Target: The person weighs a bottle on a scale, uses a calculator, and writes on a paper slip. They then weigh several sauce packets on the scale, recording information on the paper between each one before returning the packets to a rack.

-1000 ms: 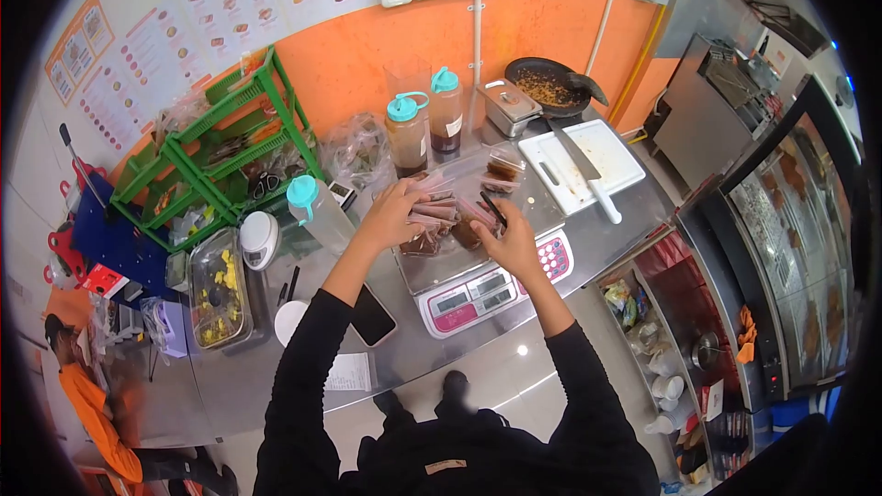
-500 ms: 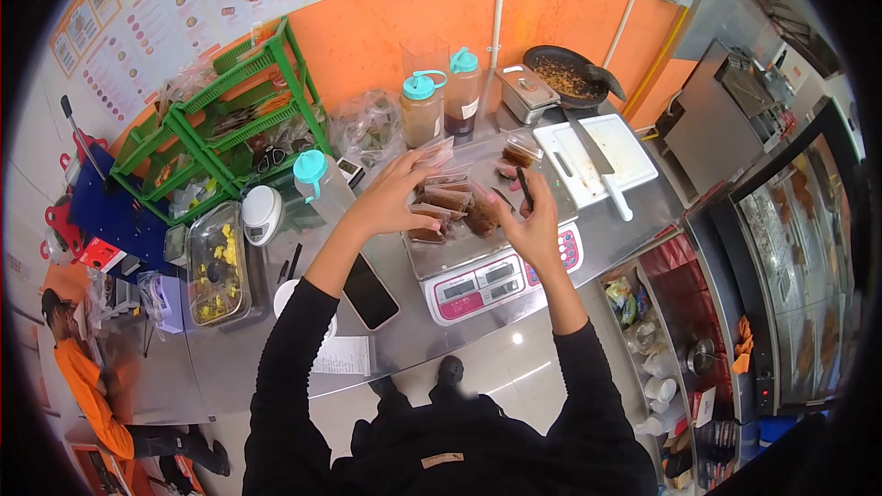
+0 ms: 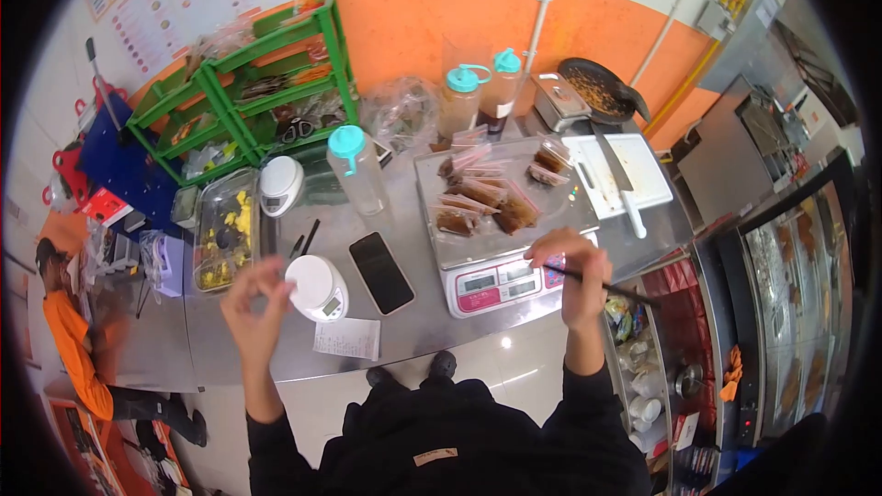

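Note:
My left hand (image 3: 254,308) hovers just left of a small round white kitchen scale (image 3: 315,283). Its fingers are loosely curled and apart, slightly blurred, with nothing visible in them. My right hand (image 3: 577,277) is closed around a thin black pen-like stick (image 3: 625,292), over the front right corner of a larger pink-and-white digital scale (image 3: 496,287). On that scale's metal tray (image 3: 446,253) lie several small clear bags of brown sauce (image 3: 478,191), most bunched left of centre, with a few more bags (image 3: 548,162) at the back right.
A phone (image 3: 381,272), a handwritten paper (image 3: 347,338) and pens (image 3: 310,237) lie on the steel table. Turquoise-capped bottles (image 3: 356,174), a knife (image 3: 616,170) on a white cutting board (image 3: 643,158), a pan (image 3: 597,92) and green racks (image 3: 241,124) surround the scale. A person in orange (image 3: 73,335) stands far left.
Both hands have drawn back from the sauce bags: my left moved left and down towards the small scale, my right down with the black stick. The bags stay on the tray. The view has shifted.

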`<state>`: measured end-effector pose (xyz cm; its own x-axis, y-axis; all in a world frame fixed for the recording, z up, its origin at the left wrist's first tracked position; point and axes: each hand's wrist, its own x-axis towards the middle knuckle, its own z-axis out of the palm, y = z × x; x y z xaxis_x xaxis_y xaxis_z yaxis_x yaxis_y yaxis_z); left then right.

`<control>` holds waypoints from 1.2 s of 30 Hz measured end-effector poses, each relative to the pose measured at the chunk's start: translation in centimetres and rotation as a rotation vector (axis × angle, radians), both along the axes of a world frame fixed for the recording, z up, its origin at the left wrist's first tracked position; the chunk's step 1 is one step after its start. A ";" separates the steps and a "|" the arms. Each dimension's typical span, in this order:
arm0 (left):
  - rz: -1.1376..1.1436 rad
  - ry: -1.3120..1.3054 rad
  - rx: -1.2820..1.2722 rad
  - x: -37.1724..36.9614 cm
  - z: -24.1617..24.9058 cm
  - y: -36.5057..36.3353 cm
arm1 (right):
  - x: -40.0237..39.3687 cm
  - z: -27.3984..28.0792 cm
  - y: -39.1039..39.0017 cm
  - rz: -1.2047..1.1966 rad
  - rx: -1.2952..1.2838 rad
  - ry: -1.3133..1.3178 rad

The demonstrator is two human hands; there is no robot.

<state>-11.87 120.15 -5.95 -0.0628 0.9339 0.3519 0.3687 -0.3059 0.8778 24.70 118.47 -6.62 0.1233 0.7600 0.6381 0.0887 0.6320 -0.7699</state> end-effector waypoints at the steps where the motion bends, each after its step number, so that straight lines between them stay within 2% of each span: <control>1: 0.016 -0.068 -0.119 -1.7 -2.5 -1.8 | -1.0 -0.1 -0.2 0.056 0.065 0.013; 3: -0.023 -0.116 -0.296 -3.6 -7.4 -5.2 | -3.0 -2.6 -1.4 0.146 -0.096 0.040; 5: -0.104 -0.025 -0.301 -4.9 -12.6 -8.1 | -6.5 -5.9 -2.2 0.305 -0.369 0.044; 7: -0.136 -0.003 -0.316 -4.0 -15.2 -10.4 | -10.6 -10.1 -3.0 0.439 -0.665 0.066; 10: -0.150 0.063 -0.517 -3.8 -16.8 -12.1 | -15.5 -13.5 -5.0 0.575 -0.886 0.293; 13: -0.171 0.028 -0.494 -3.3 -17.2 -12.0 | -16.5 -16.0 -4.9 0.654 -0.894 0.071; 14: -0.202 0.086 -0.529 -3.1 -17.0 -11.9 | -16.7 -16.7 -4.8 0.650 -0.824 0.015; 17: -0.197 0.188 -0.410 -1.2 -17.2 -11.7 | -16.5 -18.2 -4.1 0.698 -0.734 -0.157; 20: -0.086 0.228 -0.258 1.0 -18.6 -11.8 | -16.4 -17.9 -4.0 0.773 -0.684 -0.172; 23: 0.094 0.098 -0.270 3.5 -19.2 -12.0 | -15.8 -17.1 -4.5 0.843 -0.661 -0.231; 24: 0.129 0.068 -0.274 4.0 -19.6 -12.0 | -15.8 -17.6 -4.8 0.841 -0.556 -0.221; 26: 0.207 0.008 -0.280 5.0 -20.5 -12.1 | -15.0 -18.4 -5.5 0.923 -0.629 -0.196; 30: 0.232 0.008 -0.297 5.9 -20.9 -12.2 | -13.7 -18.9 -6.3 1.031 -0.706 -0.186; 35: 0.235 0.048 -0.258 7.1 -21.4 -12.7 | -12.6 -19.7 -6.3 1.016 -0.613 -0.203; 36: 0.213 0.137 -0.258 7.3 -21.3 -12.8 | -12.3 -19.7 -6.1 1.009 -0.578 -0.217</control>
